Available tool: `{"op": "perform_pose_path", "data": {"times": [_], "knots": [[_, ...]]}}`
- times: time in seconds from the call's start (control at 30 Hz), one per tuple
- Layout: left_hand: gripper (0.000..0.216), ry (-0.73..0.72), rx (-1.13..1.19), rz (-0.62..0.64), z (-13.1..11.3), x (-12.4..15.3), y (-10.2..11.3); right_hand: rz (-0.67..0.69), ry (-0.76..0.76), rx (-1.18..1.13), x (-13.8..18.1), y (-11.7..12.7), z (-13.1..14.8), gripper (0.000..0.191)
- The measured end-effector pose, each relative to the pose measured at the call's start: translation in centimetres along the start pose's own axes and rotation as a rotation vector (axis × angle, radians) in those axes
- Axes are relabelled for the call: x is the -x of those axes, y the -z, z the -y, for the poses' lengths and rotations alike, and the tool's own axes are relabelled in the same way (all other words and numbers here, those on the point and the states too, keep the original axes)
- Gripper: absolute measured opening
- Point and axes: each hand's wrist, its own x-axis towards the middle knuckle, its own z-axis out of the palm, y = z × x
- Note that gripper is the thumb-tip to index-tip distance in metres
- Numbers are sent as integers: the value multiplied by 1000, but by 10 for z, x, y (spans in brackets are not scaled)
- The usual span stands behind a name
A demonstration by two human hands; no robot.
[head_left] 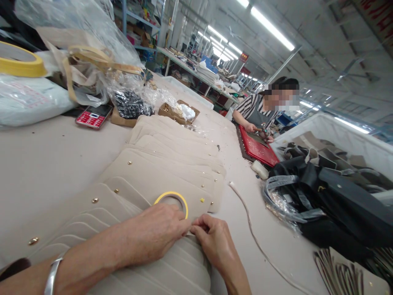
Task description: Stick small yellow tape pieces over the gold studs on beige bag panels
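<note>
My left hand (153, 233) rests knuckles-up on a fanned row of beige leather pieces (159, 164) studded with brass rivets, its fingers curled shut against a small yellow tape roll (172, 201). Touching its fingertips, my right hand (215, 239) pinches something thin I cannot make out, just below the roll. A silver bangle (53, 275) circles my left wrist.
A thin white cord (251, 229) trails to the right of the pieces. Black bags (334, 192) are heaped at right beside a white bin (337, 131). Plastic bags (92, 53), a large yellow tape roll (21, 65) and a red phone (93, 116) lie at back left. Another person (260, 112) works over a red mat (258, 149).
</note>
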Motion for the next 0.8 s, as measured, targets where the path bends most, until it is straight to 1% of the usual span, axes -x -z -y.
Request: {"op": "perform_pose_path", "data": {"times": [0.07, 0.17, 0.2, 0.23, 0.27, 0.3, 0.43, 0.5, 0.6, 0.67, 0.73, 0.8], "knots": [[17, 5, 20, 7, 0, 0, 3, -33, 8, 7, 0, 0, -2, 8], [18, 20, 27, 17, 0, -1, 6, -112, -21, -38, 4, 1, -10, 26], [17, 28, 31, 15, 0, -1, 7, -122, -29, -72, 6, 3, -13, 25], [17, 35, 36, 14, 0, -1, 7, -123, -26, -106, 8, 4, -16, 18], [16, 38, 42, 17, 0, 0, 8, -116, -11, -132, 10, 5, -19, 11], [16, 41, 49, 23, 0, 0, 8, -104, 15, -147, 11, 6, -21, 10], [16, 35, 61, 23, -1, 1, 9, -73, 148, -93, 13, 4, -21, 14], [17, 44, 68, 20, -1, 1, 10, -72, 169, -53, 11, 0, -17, 15], [17, 63, 74, 37, -1, 1, 9, -96, 120, 2, 8, -7, -11, 16], [18, 64, 76, 26, 0, 1, 7, -120, 83, 25, 7, -10, -9, 15], [17, 71, 67, -20, 3, 0, 1, -141, 62, 29, 7, -12, -8, 14], [19, 110, 23, -88, 9, -4, -6, -138, 54, 3, 7, -12, -9, 14]]}}
